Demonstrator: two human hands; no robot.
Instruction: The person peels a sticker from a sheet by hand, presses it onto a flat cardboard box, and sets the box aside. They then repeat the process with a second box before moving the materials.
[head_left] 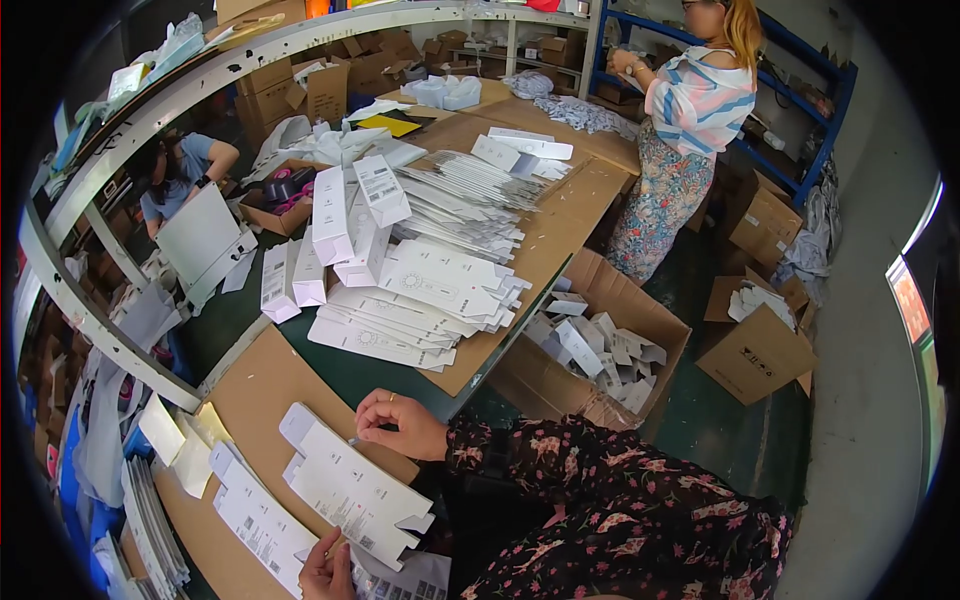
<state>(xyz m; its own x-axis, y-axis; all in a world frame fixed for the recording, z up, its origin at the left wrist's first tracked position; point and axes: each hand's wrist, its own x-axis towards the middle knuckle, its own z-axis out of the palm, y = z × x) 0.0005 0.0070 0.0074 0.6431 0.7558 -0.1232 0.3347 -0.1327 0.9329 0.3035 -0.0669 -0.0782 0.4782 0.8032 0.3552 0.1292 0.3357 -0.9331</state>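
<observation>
Two flat white folding cartons lie side by side on a brown cardboard sheet; the nearer flat carton (355, 485) has its side flaps spread out, and the other flat carton (255, 515) lies to its left. Over the nearer carton's right edge, my right hand (403, 425) is closed in a pinch, with a tiny pale bit at its fingertips that I cannot make out. Low in the view, my left hand (328, 572) is closed at the edge of a sheet of labels (405, 580), which lies partly beneath the carton's lower end.
Stacked flat cartons (440, 285) and folded white boxes (330, 215) cover the table beyond. A large cardboard box (640, 310) on the right holds small white boxes. One person (695, 110) stands at the back right; another person (185, 170) works at the left, behind a metal frame (120, 350).
</observation>
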